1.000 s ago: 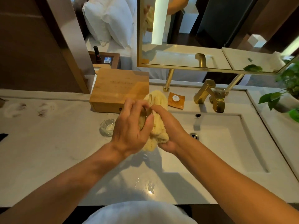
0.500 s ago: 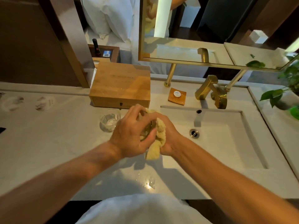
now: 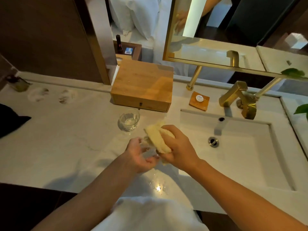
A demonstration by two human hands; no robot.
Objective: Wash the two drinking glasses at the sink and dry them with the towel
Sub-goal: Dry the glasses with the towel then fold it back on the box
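Note:
A clear drinking glass [image 3: 147,148] lies in my left hand [image 3: 139,155], palm up with the fingers curled round it, just above the counter left of the sink [image 3: 246,165]. My right hand [image 3: 179,147] grips the pale yellow towel [image 3: 157,137], bunched against the glass's upper side and partly hiding it. The second glass [image 3: 129,121] stands upright on the marble counter [image 3: 58,139], a little beyond my left hand and in front of the wooden box.
A wooden box [image 3: 143,86] sits at the back of the counter. A brass tap [image 3: 236,97] and a small wooden soap dish [image 3: 199,100] stand behind the basin. Leaves [image 3: 301,109] reach in at the right. A dark cloth [image 3: 10,120] lies at the far left.
My left hand has turned from over the glass to palm up beneath it. The towel has come out to the glass's upper side. The view has shifted right.

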